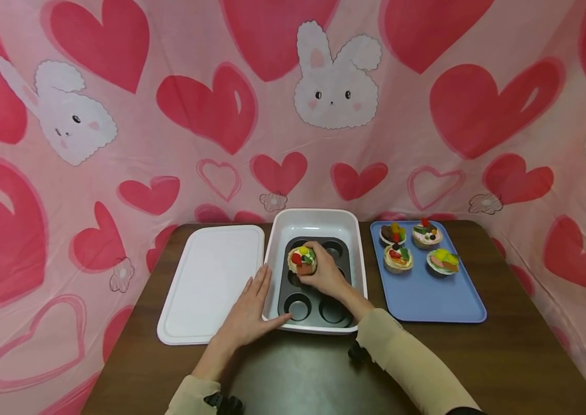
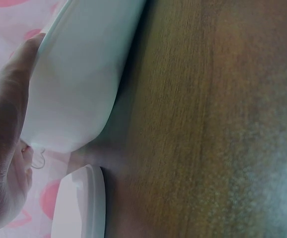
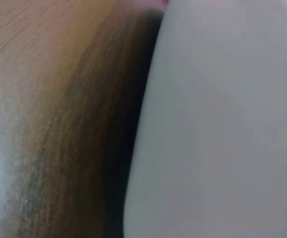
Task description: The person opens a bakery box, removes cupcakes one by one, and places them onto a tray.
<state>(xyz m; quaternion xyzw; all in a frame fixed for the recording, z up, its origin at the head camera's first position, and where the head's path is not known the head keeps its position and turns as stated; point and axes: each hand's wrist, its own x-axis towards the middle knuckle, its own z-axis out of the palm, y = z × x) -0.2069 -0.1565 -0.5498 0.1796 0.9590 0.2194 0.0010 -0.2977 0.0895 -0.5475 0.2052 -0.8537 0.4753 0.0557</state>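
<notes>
My right hand [image 1: 325, 275] grips a fruit tart [image 1: 302, 260] topped with red, yellow and green pieces. It is over the left column of a dark muffin tin [image 1: 315, 308], at the middle cup. The tin lies inside a deep white tray [image 1: 361, 271]. My left hand [image 1: 248, 314] rests with straight, spread fingers at the near left corner of that tray, thumb along its front rim. In the left wrist view the left hand [image 2: 7, 124] lies against the tray's wall [image 2: 79, 79]. Only the tray's side [image 3: 218, 129] and the table show in the right wrist view.
Left of the tray lies a flat white lid [image 1: 215, 282]. A blue tray [image 1: 428, 302] on the right bears several small tarts, among them one with yellow topping [image 1: 442, 262]. All stand on a brown wooden table [image 1: 293, 374], with a pink heart-patterned cloth [image 1: 272, 115] behind.
</notes>
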